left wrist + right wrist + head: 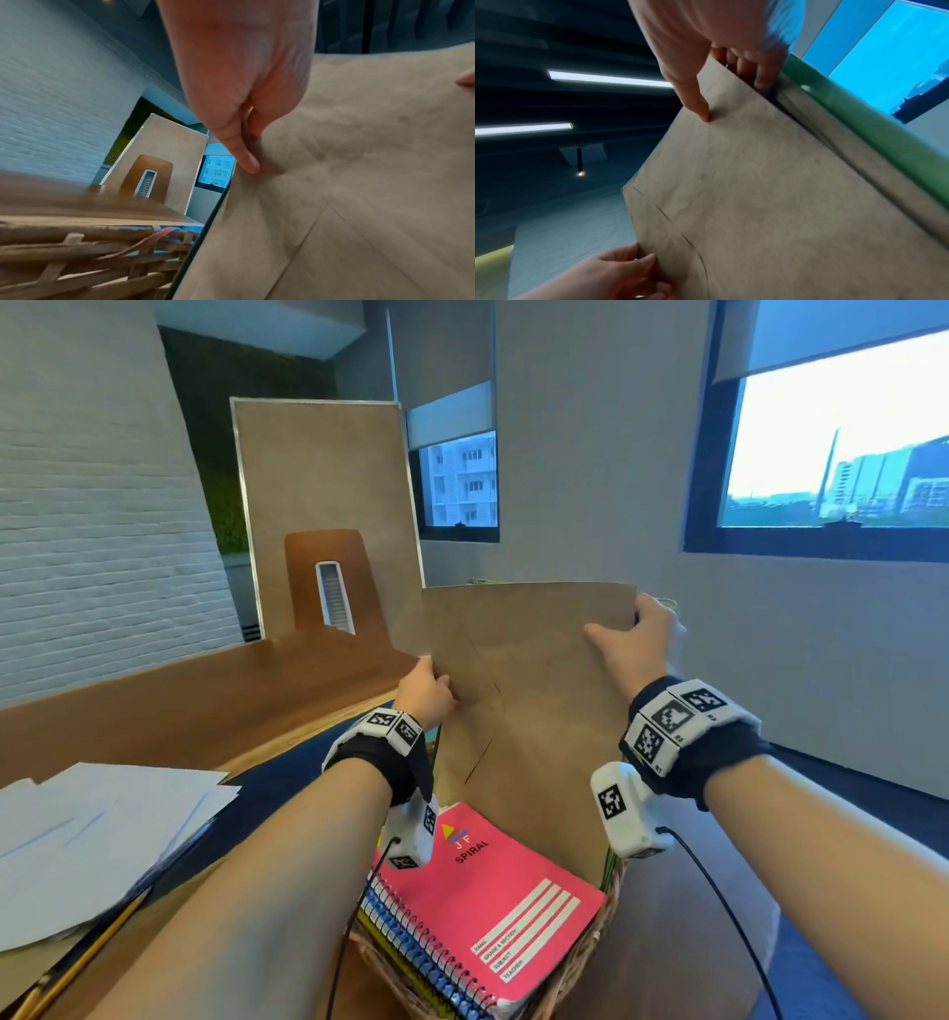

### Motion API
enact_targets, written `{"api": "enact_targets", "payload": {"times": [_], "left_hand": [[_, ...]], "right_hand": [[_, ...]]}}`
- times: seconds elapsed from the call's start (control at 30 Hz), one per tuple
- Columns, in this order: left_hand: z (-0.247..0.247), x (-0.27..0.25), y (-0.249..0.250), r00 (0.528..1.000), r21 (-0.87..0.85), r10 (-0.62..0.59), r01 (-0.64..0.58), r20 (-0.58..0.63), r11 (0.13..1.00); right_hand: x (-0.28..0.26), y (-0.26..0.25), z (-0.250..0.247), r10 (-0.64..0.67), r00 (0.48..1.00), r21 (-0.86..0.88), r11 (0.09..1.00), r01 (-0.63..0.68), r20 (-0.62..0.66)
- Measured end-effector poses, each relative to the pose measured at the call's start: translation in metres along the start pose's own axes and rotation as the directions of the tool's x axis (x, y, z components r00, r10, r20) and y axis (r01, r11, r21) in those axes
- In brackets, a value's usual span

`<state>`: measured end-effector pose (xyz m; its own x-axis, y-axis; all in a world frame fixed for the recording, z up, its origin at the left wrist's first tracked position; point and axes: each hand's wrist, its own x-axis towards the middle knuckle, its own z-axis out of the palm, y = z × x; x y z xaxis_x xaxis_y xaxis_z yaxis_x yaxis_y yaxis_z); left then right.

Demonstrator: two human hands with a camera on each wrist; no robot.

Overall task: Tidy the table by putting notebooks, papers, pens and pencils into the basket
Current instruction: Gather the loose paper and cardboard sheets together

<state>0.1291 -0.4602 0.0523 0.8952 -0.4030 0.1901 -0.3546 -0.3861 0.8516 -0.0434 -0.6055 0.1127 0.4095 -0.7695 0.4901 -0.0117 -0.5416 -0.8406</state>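
Note:
A large brown envelope [534,680] stands upright with its lower end inside the wicker basket [575,963]. My left hand [426,693] pinches its left edge, thumb on the front [244,160]. My right hand [639,642] grips its top right corner, thumb in front and fingers behind [706,105]. A green folder [859,130] stands right behind the envelope. A pink spiral notebook [493,896] lies tilted on a stack of spiral notebooks in the basket's near side.
Loose white papers [97,829] lie in a pile at the left of the wooden table [195,701], with a yellow pencil [87,952] beside them. A dark blue mat [287,783] lies under the papers and basket.

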Motion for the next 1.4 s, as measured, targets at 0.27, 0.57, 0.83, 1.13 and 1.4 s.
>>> {"api": "enact_targets", "payload": {"times": [0.27, 0.57, 0.83, 1.13, 1.4], "left_hand": [[0.006, 0.000, 0.010, 0.999, 0.040, 0.039, -0.039, 0.007, 0.998], [0.010, -0.008, 0.003, 0.997, 0.124, 0.023, -0.032, 0.070, 0.992], [0.005, -0.002, 0.015, 0.995, 0.205, -0.022, 0.003, 0.094, 0.979], [0.005, -0.003, 0.016, 0.994, 0.392, 0.007, -0.050, 0.110, 0.919], [0.013, -0.004, 0.020, 0.998, 0.343, 0.002, -0.024, 0.065, 0.939]], "right_hand": [[-0.001, -0.015, -0.002, -0.055, 0.989, 0.125, 0.990, 0.072, -0.138], [-0.004, -0.009, 0.000, -0.047, 0.995, 0.035, 0.998, 0.051, -0.088], [0.003, -0.003, -0.006, -0.081, 0.988, -0.022, 0.997, 0.078, -0.132], [0.005, -0.002, -0.005, 0.000, 0.982, -0.068, 0.998, -0.013, -0.188], [-0.001, 0.006, -0.003, 0.091, 0.984, 0.073, 0.994, -0.080, -0.153]]}}
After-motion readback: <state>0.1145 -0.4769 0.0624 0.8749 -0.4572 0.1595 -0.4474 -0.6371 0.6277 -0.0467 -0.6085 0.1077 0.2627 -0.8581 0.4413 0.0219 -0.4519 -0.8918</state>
